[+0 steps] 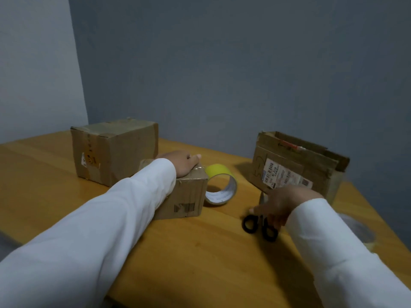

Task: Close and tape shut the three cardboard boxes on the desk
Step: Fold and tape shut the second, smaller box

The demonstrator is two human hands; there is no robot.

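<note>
Both hands are reaching out over the wooden counter [200, 252] as I am watching from the head view. My left hand [181, 162] is lying palm down on top of the small cardboard box [189, 196], its fingers bending over the far edge of the lid, which is sitting closed with glossy tape showing along the top. My right hand [282, 203] is hovering low at the black scissors [260, 226], fingers curling down onto the handles; it is blurred, so I am reading that as a grip on them, though how firm I cannot tell. Both arms are wearing white sleeves [111, 230].

Just beside the small box, on its right, a yellow tape roll [220, 185] is standing on edge with its hollow core facing me. Behind my left arm, toward the back left of the counter, the large cardboard box [115, 150] is sitting closed, with tape and a yellow sticker on its near side. Over on the right, beyond my right hand, the third cardboard box [295, 165] is standing with its top flaps up and open, a printed shipping label facing me. At the right edge, partly hidden by my right sleeve, a clear tape roll [360, 230] is lying on the counter.
</note>
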